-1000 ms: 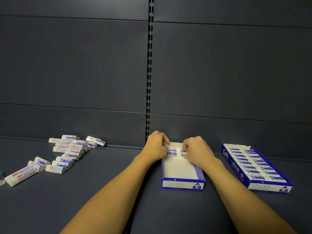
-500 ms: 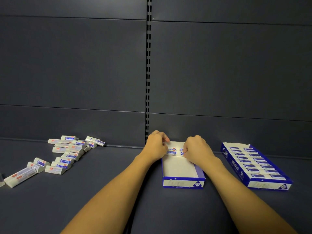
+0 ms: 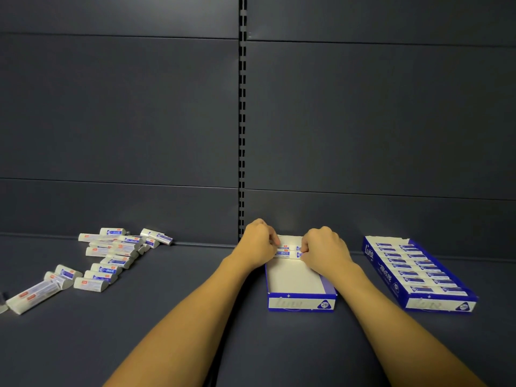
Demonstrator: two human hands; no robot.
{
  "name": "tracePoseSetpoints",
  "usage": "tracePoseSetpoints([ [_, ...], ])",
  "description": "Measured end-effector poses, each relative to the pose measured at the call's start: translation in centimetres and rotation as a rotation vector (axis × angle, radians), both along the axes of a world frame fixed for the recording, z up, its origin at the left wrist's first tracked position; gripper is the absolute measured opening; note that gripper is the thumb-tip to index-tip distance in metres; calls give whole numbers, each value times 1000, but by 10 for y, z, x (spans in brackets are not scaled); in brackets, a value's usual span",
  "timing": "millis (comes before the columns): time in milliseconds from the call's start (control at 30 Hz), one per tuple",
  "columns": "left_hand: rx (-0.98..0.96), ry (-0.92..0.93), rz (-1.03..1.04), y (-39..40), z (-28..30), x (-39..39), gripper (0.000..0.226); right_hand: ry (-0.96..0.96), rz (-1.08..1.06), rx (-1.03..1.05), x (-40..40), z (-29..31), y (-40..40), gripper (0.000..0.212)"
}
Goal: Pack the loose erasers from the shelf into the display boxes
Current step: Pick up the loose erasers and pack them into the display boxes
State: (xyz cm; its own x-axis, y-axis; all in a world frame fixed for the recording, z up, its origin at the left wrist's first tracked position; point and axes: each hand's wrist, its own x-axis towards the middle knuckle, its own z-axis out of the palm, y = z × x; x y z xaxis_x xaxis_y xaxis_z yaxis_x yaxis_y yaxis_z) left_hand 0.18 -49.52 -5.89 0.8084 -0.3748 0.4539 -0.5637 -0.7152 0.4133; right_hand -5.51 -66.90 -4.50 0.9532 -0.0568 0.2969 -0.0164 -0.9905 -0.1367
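A blue and white display box (image 3: 301, 301) stands on the dark shelf in front of me, mostly bare inside. At its far end lie a few white erasers (image 3: 287, 250) with blue and red labels. My left hand (image 3: 258, 243) and my right hand (image 3: 324, 247) both have curled fingers on these erasers, one hand at each end of the rows. A second display box (image 3: 371, 255) at the right is filled with several rows of erasers. A loose pile of erasers (image 3: 117, 252) lies at the left of the shelf.
The shelf's dark back wall (image 3: 363, 135) rises just behind the boxes, with a slotted upright (image 3: 242, 135) in the middle. A longer wrapped stack of erasers (image 3: 30, 296) lies at the far left edge. Bare shelf surface (image 3: 181, 275) lies between the pile and the middle box.
Both hands stay at the far end of the middle box, shifting only slightly on the erasers. The boxes and the pile have not moved.
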Motion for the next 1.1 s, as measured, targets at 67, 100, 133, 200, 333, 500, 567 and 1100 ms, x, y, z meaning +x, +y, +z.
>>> tracePoseSetpoints([
  [67, 2, -4, -5, 0, 0, 0, 18, 2, 6, -18, 2, -1, 0, 22],
  [100, 1, -7, -7, 0, 0, 0, 18, 2, 10, -21, 3, -1, 0, 18],
  [133, -1, -11, -9, 1, 1, -1, 18, -3, 16, -24, 4, -1, 0, 15],
  [200, -13, -16, -11, 2, 1, -2, 18, -6, 30, -26, 6, -1, -1, 10],
  [333, -15, -38, -8, 2, 7, -6, 16, 38, 73, 77, 6, 5, -3, 13],
  [500, -15, -13, 55, 11, 32, -11, 17, -96, 109, 313, 5, 31, -17, 7],
  [567, 45, -5, 108, 24, 42, -11, 19, -147, 116, 312, 4, 44, -20, 9],
  [1100, 384, 114, 553, 154, 68, -98, 31, 56, 368, -23, -23, 77, 83, 29],
])
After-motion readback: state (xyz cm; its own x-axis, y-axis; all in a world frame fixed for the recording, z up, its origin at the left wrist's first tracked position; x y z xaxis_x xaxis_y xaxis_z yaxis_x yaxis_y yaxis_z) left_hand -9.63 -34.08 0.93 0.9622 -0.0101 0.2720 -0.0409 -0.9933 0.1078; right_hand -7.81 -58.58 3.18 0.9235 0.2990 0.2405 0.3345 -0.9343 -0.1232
